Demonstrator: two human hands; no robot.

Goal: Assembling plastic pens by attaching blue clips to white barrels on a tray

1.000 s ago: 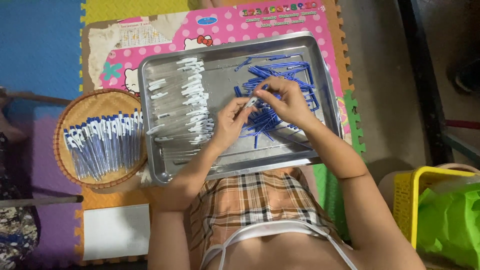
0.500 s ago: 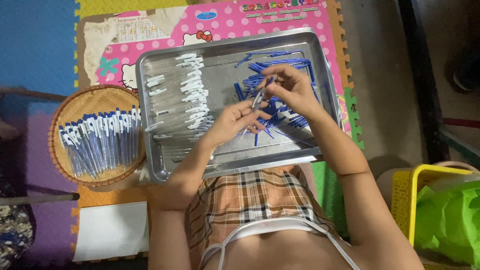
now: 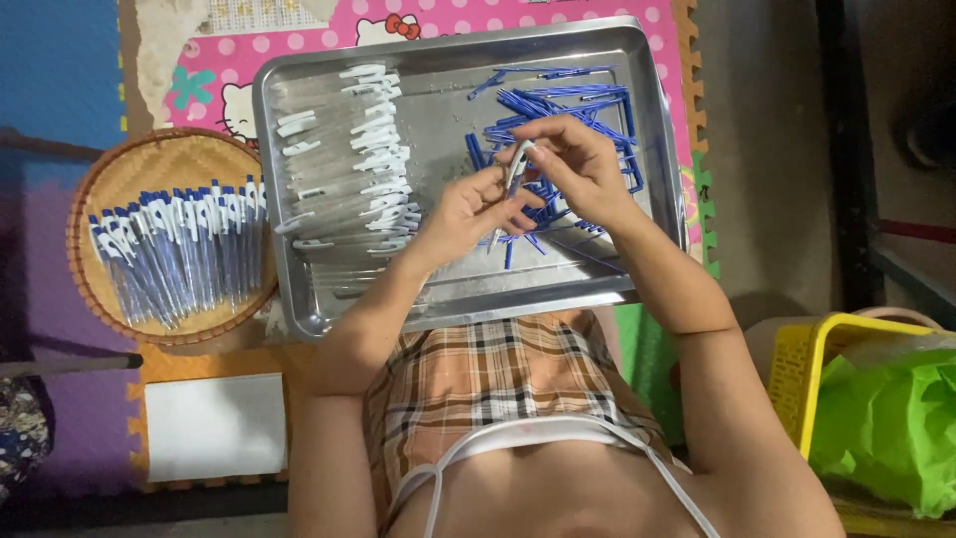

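**A:** What are the hands doing?

**B:** Both hands are over the tray [image 3: 299, 90]. The left hand [image 3: 468, 209] and the right hand [image 3: 573, 164] hold one pen [image 3: 514, 169] between them. Each hand's grip is closed on that pen, fingers pinched tight.

**A:** Where is the pen?

**B:** Up in the air, just above the blue sticks [image 3: 558, 100]. It is near the middle of the tray, a bit toward 3 o'clock.

**A:** What else is in the tray?

**B:** Clear tubes with white clips [image 3: 368, 149] lie in a row at the 9 o'clock side. The blue sticks are piled at the 2 o'clock side.

**A:** And outside the tray?

**B:** A round basket [image 3: 129, 159] sits at 9 o'clock from the tray, just beside it. It is full of done pens [image 3: 179, 249], blue with white tops. A yellow bin [image 3: 797, 369] with a green bag [image 3: 886, 418] sits at 4 o'clock. Under it all is a bright mat [image 3: 60, 80] on the floor.
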